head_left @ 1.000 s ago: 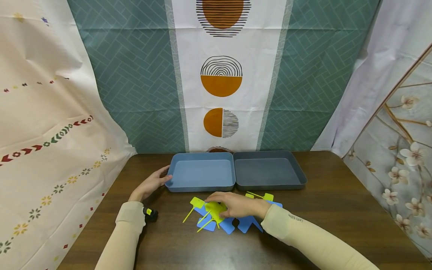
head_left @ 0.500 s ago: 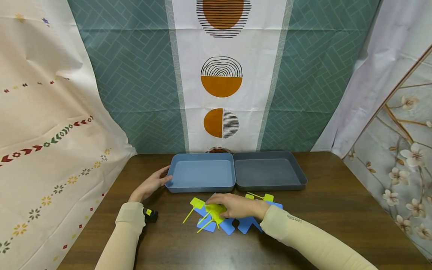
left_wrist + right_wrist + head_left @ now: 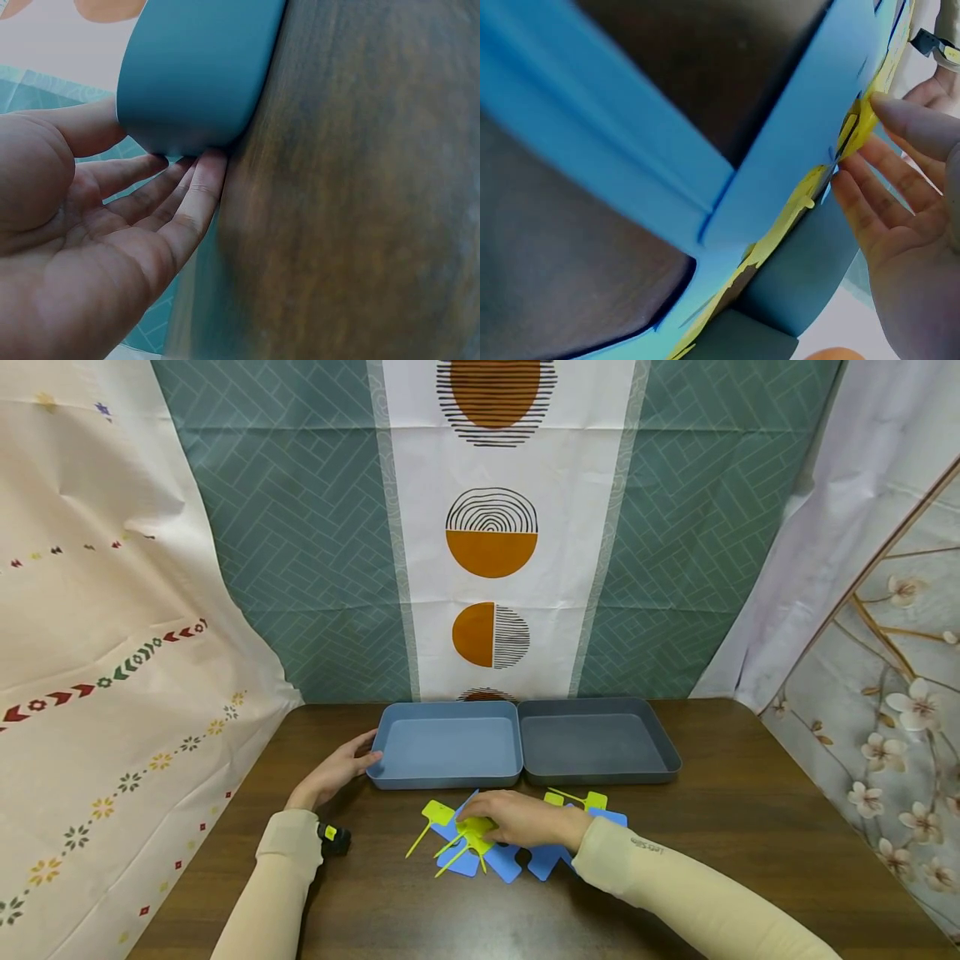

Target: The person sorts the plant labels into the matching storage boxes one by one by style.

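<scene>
Right hand (image 3: 521, 818): over the pile, mid-table, near side of the trays. Thumb and fingers pinched on a yellow tag (image 3: 864, 124); how many tags are in the grip, can't tell. Flat blue pieces (image 3: 503, 863) lie under and around the hand, more yellow tags among them. One yellow tag (image 3: 437, 812) at the left edge of the pile, stem pointing near-left. Two more (image 3: 596, 800) at the far right edge, just short of the grey tray (image 3: 592, 743).

Left hand (image 3: 335, 774): on the left end of the blue tray (image 3: 450, 747). Thumb over the rim, fingers bent against the outer wall, so the wall is gripped between. Grey tray directly right of the blue one, walls touching. Both at the far side of the brown table (image 3: 390, 902). Patterned cloth (image 3: 495, 468) hangs behind.
</scene>
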The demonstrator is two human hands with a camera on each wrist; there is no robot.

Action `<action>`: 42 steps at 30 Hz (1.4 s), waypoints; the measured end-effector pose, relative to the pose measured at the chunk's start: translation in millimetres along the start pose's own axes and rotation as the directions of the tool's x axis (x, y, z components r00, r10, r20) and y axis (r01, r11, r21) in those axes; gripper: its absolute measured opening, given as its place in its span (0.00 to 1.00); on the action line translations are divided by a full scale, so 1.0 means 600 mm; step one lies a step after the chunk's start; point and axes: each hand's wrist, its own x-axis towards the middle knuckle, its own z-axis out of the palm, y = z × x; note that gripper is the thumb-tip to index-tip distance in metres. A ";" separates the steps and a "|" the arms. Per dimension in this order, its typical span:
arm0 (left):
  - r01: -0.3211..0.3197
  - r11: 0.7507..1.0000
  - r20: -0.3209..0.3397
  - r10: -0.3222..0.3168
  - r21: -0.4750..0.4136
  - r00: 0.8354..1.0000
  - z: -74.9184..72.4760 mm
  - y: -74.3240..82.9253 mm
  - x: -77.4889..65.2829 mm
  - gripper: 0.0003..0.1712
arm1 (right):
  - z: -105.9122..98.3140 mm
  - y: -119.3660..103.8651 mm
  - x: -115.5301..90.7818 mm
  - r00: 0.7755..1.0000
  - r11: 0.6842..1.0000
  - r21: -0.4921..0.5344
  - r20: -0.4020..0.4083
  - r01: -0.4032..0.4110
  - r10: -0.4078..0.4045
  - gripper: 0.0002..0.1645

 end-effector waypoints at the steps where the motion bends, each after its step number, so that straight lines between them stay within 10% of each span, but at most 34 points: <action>1: 0.001 1.000 -0.001 -0.001 -0.005 1.000 0.000 0.000 0.000 0.43 | -0.001 0.000 0.000 1.000 1.000 -0.004 -0.002 0.002 -0.002 0.24; 20: -0.005 1.000 -0.002 0.005 -0.020 1.000 0.000 -0.003 0.001 0.42 | -0.012 0.001 0.013 0.986 0.996 0.082 -0.156 -0.044 0.056 0.15; 31: 0.000 1.000 -0.006 0.000 -0.007 1.000 0.001 0.002 -0.002 0.43 | -0.038 0.000 0.012 0.963 0.942 0.310 -0.190 -0.126 0.192 0.13; 42: 0.004 1.000 -0.001 -0.004 -0.013 1.000 0.001 0.002 -0.001 0.41 | -0.061 0.015 0.001 0.945 0.957 0.280 -0.287 -0.075 0.158 0.16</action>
